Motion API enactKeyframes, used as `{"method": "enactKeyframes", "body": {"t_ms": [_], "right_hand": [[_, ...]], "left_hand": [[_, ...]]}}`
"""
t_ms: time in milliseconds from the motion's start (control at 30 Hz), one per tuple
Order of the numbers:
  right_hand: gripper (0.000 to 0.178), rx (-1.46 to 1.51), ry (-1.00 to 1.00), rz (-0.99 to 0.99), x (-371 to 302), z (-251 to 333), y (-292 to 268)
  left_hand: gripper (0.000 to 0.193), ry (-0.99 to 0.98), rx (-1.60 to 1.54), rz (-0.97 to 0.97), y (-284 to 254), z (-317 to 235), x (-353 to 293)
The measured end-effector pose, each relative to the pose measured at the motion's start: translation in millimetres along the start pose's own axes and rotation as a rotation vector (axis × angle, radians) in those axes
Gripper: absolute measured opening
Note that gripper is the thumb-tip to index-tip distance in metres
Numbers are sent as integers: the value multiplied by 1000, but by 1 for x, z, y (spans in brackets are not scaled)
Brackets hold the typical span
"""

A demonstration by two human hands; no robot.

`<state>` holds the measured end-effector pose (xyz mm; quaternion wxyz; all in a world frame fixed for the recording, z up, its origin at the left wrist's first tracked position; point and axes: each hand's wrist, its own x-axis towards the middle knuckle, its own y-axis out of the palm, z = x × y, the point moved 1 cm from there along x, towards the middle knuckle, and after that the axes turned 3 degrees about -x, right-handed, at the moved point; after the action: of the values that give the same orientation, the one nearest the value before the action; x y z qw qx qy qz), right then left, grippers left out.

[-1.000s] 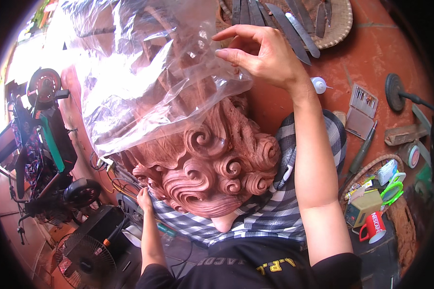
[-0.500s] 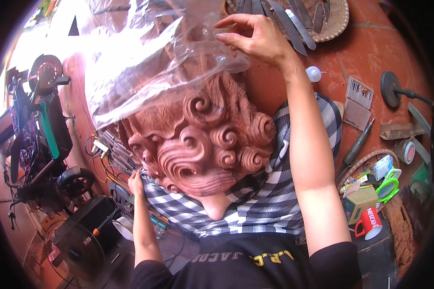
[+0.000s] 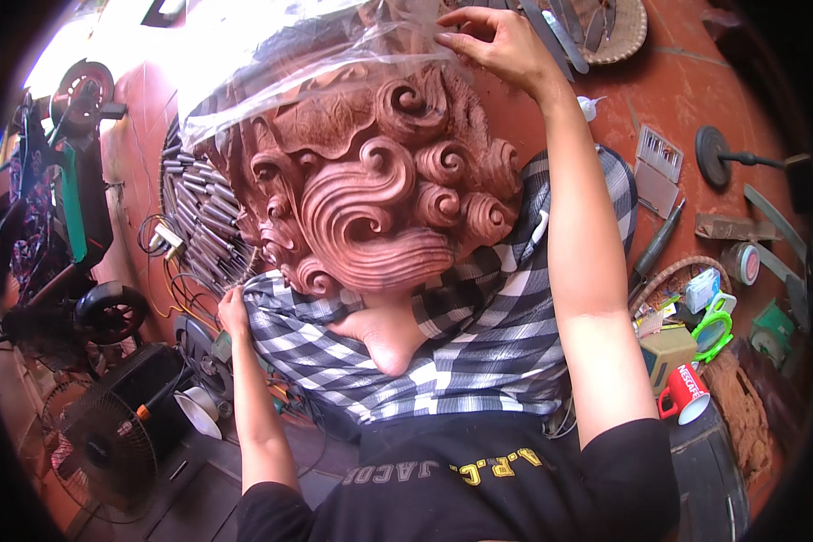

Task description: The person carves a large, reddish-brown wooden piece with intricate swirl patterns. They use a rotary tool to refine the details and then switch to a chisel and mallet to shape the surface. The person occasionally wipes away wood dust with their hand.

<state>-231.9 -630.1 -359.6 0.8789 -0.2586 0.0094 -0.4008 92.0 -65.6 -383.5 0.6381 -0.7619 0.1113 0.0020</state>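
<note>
A large reddish-brown wood carving (image 3: 361,199) with scrolling curls and wavy grooves rests across my crossed legs in checked trousers (image 3: 497,361). A clear plastic sheet (image 3: 307,77) covers its far part. My right hand (image 3: 506,52) is raised at the far right of the carving, beside the sheet's edge, with finger and thumb apart. Low on the left, my left hand (image 3: 233,312) is closed by my knee, next to a basket rim; what its fingers hold, if anything, is hidden. My bare heel (image 3: 393,348) shows below the carving.
A basket of metal-shafted chisels (image 3: 203,203) lies left. A fan (image 3: 108,443) and a dark scooter (image 3: 72,208) stand farther left. On the right are a pen-like power tool (image 3: 659,244), a bit case (image 3: 658,163) and a red mug (image 3: 684,395). Flat blades (image 3: 565,41) lie at the far right.
The carving sits farther away in the picture, showing more of my heel and the chisels. My right hand has moved slightly right; my left hand has shifted a little up and left.
</note>
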Motion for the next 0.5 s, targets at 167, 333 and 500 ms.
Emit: {"method": "enactKeyframes", "body": {"t_ms": [167, 333, 500], "right_hand": [[36, 17, 76, 60, 5, 3, 1], [34, 54, 131, 67, 3, 6, 0], [32, 59, 103, 60, 6, 5, 3]], "left_hand": [[41, -7, -58, 45, 0, 6, 1], [40, -10, -48, 27, 1, 4, -1], [40, 3, -59, 29, -1, 10, 1]]}}
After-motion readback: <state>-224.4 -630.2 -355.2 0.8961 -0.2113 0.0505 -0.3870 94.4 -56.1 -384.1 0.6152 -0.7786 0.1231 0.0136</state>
